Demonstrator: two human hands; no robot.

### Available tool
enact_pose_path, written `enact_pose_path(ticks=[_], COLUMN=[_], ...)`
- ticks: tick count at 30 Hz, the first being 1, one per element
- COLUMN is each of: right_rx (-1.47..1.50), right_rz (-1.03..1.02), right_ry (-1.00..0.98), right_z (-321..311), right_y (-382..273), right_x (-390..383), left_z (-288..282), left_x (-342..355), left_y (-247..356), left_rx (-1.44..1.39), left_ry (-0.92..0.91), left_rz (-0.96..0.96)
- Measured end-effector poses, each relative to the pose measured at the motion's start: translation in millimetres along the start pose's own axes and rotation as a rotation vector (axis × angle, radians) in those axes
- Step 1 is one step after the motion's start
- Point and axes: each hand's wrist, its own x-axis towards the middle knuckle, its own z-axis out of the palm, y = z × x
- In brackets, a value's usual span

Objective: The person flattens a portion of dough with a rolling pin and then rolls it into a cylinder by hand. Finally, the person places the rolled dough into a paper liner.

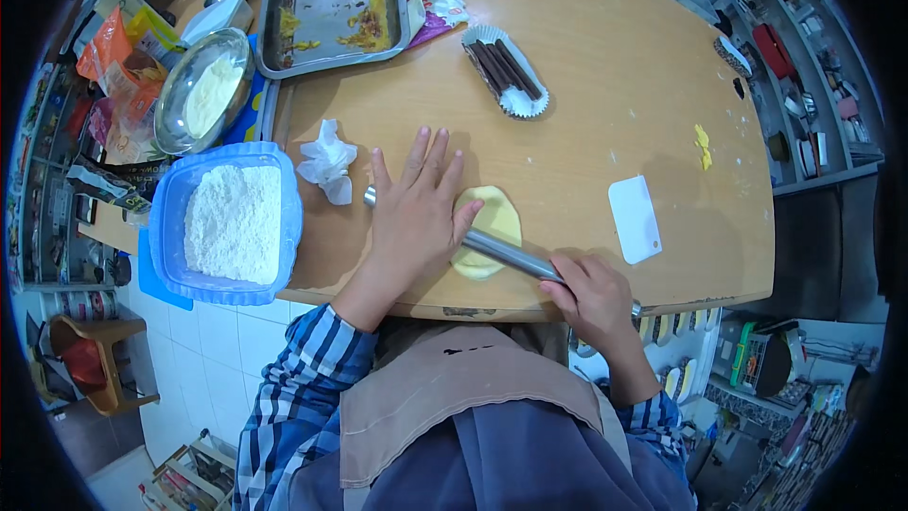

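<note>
A metal rolling pin (506,254) lies aslant over a flat, pale yellow oval of dough (494,216) near the table's front edge. My left hand (419,201) rests palm down across the pin's left part, fingers stretched and spread, its thumb by the dough. Around the pin's right part, the fingers of my right hand (594,295) are closed. The dough shows both beyond and in front of the pin; the strip beneath it is hidden. Right of the dough lies a white plastic scraper (635,219), and left of my left hand a crumpled white tissue (329,161).
A blue tub of white flour (286,227) stands at the left edge, a metal bowl (163,118) behind it. Farther back is a smeared baking tray (268,47). A fluted paper case (526,110) holds dark sticks. Yellow scraps (703,147) lie on the right of the table (586,47).
</note>
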Motion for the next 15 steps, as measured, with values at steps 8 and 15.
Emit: enact_pose_path(ticks=[8, 15], right_rx=[-0.276, -0.135], right_rz=[-0.141, 0.045], right_ry=[0.382, 0.128], right_z=[26.7, 11.0], right_y=[11.9, 9.8], right_x=[14.4, 37.6], left_z=[29.6, 26.4], left_x=[61.6, 99.5], left_y=[1.4, -3.5], left_rx=[0.002, -0.095], left_ry=[0.206, 0.57], left_rz=[-0.097, 0.085])
